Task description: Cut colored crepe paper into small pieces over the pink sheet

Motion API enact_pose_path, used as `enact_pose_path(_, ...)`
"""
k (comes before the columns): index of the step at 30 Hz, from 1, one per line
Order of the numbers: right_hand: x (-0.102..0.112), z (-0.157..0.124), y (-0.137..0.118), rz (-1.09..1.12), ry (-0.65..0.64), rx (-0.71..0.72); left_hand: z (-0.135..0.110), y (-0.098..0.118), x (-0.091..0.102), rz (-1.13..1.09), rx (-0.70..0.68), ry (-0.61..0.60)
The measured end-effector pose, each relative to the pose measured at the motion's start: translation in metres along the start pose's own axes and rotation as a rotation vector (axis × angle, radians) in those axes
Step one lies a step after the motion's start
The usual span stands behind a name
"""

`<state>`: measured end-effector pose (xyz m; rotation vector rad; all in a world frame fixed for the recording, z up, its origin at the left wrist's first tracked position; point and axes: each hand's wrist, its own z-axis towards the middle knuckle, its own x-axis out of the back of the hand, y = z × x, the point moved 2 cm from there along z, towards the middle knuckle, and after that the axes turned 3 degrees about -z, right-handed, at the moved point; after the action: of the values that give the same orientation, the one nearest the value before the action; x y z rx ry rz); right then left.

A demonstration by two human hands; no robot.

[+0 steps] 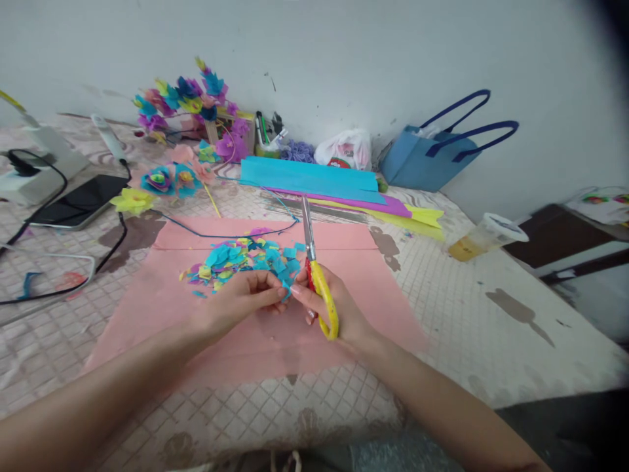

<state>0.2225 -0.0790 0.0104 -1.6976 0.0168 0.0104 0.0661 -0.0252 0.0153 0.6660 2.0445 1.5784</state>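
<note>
My right hand is closed round the yellow-and-red handles of a pair of scissors, whose blades point away from me and look closed. My left hand pinches a small blue paper piece right where the two hands meet. Both hands hover over a pink paper sheet spread on the tiled table. A heap of small blue, yellow and purple paper scraps lies on the sheet just beyond my left hand. A thin blue wire curves across the sheet's far edge.
Folded blue, purple and yellow paper sheets lie behind. Paper flowers stand at the back left, more flowers lie flat. A phone and cables sit left. A blue bag and a plastic cup are right.
</note>
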Motion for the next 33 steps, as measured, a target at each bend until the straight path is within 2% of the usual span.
enact_pose_path(3, 0.001, -0.002, -0.002, -0.035, -0.045, -0.001, 0.003, 0.005, 0.011, -0.070, -0.002, 0.026)
enact_pose_path(7, 0.007, -0.007, -0.003, -0.150, -0.208, -0.025, 0.004, 0.013, 0.024, -0.137, 0.047, -0.021)
enact_pose_path(10, 0.011, -0.010, -0.005, -0.257, -0.280, -0.048, 0.004, 0.019, 0.030, -0.183, 0.026, -0.043)
enact_pose_path(13, 0.010, -0.012, -0.011, -0.311, -0.299, -0.022, 0.004, 0.024, 0.035, -0.219, -0.027, -0.020)
enact_pose_path(18, 0.006, -0.014, -0.015, -0.337, -0.305, 0.007, 0.001, 0.031, 0.040, -0.215, -0.037, 0.010)
enact_pose_path(33, 0.004, -0.015, -0.013, -0.489, -0.268, -0.011, -0.001, 0.033, 0.043, -0.223, -0.089, -0.056)
